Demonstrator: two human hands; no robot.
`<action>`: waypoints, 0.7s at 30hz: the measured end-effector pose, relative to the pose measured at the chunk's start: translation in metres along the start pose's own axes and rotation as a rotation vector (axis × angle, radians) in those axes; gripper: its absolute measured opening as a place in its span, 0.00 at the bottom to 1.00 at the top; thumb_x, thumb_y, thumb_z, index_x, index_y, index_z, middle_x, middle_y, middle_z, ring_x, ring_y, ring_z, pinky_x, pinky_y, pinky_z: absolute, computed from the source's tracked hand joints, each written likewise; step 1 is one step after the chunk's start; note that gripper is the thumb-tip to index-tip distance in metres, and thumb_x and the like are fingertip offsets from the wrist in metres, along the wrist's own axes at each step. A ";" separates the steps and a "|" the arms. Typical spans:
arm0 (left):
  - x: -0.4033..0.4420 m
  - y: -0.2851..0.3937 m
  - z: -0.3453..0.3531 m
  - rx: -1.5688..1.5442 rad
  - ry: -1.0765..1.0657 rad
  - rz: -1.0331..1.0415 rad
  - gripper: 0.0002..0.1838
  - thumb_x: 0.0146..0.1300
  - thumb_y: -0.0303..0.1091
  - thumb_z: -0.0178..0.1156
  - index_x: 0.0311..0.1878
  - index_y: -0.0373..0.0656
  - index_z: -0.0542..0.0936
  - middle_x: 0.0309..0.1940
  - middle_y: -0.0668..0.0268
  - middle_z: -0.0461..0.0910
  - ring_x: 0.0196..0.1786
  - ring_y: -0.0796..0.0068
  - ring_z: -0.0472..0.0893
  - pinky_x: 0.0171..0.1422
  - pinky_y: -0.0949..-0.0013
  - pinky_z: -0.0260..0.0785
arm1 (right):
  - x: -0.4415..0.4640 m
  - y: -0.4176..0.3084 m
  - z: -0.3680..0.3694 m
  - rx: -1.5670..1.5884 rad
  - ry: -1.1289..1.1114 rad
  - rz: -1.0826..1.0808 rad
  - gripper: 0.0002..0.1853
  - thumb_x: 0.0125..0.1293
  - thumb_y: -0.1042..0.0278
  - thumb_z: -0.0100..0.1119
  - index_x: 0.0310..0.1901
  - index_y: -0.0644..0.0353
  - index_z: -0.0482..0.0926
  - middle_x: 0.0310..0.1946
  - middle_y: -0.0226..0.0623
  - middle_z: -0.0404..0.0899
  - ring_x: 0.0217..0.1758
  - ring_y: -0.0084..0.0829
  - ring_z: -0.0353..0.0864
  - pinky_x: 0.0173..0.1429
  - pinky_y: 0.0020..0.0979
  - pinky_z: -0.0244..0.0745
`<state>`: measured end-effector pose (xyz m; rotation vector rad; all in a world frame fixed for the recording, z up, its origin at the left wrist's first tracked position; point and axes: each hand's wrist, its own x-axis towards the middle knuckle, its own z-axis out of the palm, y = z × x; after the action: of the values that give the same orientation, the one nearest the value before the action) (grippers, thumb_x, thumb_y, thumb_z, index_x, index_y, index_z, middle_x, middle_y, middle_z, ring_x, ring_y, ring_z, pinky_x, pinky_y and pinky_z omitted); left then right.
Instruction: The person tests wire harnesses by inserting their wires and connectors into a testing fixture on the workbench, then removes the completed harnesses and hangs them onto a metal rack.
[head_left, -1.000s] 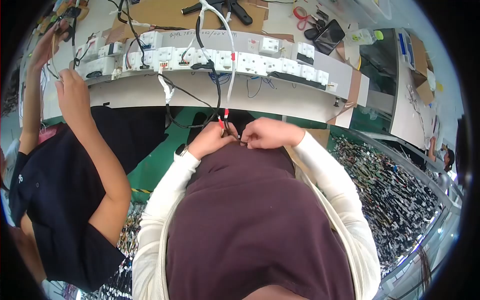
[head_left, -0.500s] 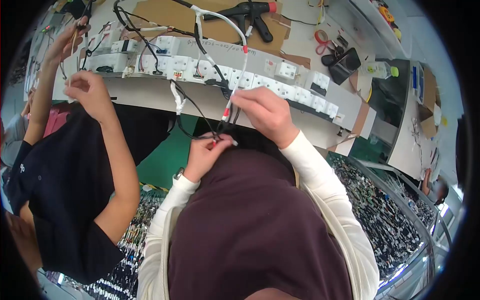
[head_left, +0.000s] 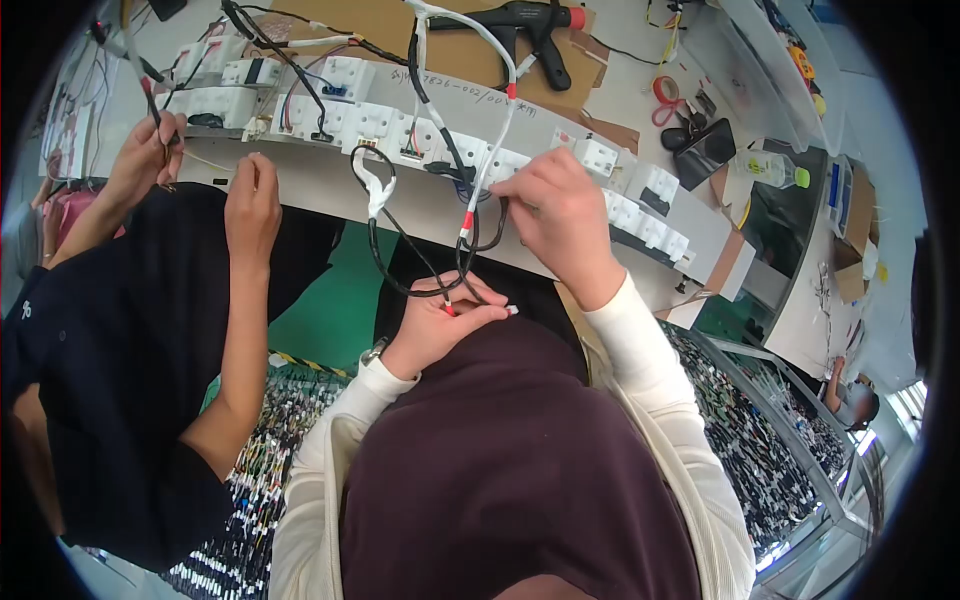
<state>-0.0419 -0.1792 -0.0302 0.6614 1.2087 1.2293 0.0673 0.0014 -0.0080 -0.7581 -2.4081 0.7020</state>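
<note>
A wiring harness of black cables and white-taped branches with red bands runs from the board down to my lap. My left hand is closed around black cables at its lower end; a red band and a small white connector show at the fingers. My right hand pinches a looped black cable beside the white-taped branch. Left of it, a branch with a white-taped bend hangs in front of the board edge. Exactly what lies under my left fingers is hidden.
A board with a row of white connector blocks spans the bench. Behind it lie a black tool with a red tip, red tape, a black pouch and a bottle. A co-worker's hands handle wires at left.
My right fingers have shifted from the white-taped branch to a black cable loop beside it. My left hand still grips the lower cables. The co-worker's hands have come lower, and the view has shifted slightly.
</note>
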 end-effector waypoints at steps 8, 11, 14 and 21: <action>0.009 0.021 0.009 0.348 0.173 0.454 0.11 0.53 0.18 0.74 0.41 0.35 0.88 0.36 0.61 0.87 0.34 0.72 0.86 0.37 0.73 0.78 | 0.029 0.010 -0.010 -0.054 -0.189 0.226 0.20 0.44 0.75 0.73 0.42 0.57 0.81 0.40 0.38 0.80 0.50 0.44 0.74 0.55 0.40 0.72; 0.016 0.019 0.006 0.742 0.305 0.614 0.12 0.51 0.19 0.75 0.41 0.37 0.88 0.37 0.61 0.87 0.34 0.71 0.86 0.36 0.72 0.78 | 0.034 0.031 -0.009 -0.122 -0.370 0.280 0.28 0.42 0.67 0.77 0.48 0.58 0.77 0.43 0.42 0.79 0.51 0.45 0.75 0.56 0.41 0.71; 0.035 0.002 0.005 0.645 0.402 0.777 0.19 0.47 0.19 0.78 0.44 0.39 0.88 0.35 0.60 0.86 0.33 0.67 0.86 0.33 0.70 0.78 | 0.038 0.025 -0.016 -0.082 -0.355 0.227 0.27 0.43 0.65 0.77 0.47 0.59 0.78 0.43 0.41 0.79 0.53 0.46 0.74 0.59 0.42 0.70; 0.033 0.011 0.018 0.515 0.412 0.732 0.16 0.51 0.16 0.75 0.45 0.37 0.87 0.38 0.59 0.87 0.36 0.68 0.87 0.38 0.72 0.81 | -0.052 -0.010 -0.034 0.079 0.144 0.098 0.21 0.44 0.82 0.73 0.43 0.57 0.82 0.38 0.38 0.80 0.42 0.41 0.79 0.47 0.37 0.76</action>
<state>-0.0325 -0.1419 -0.0259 1.3599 1.7329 1.7246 0.1211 -0.0277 0.0062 -0.8678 -2.2135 0.7505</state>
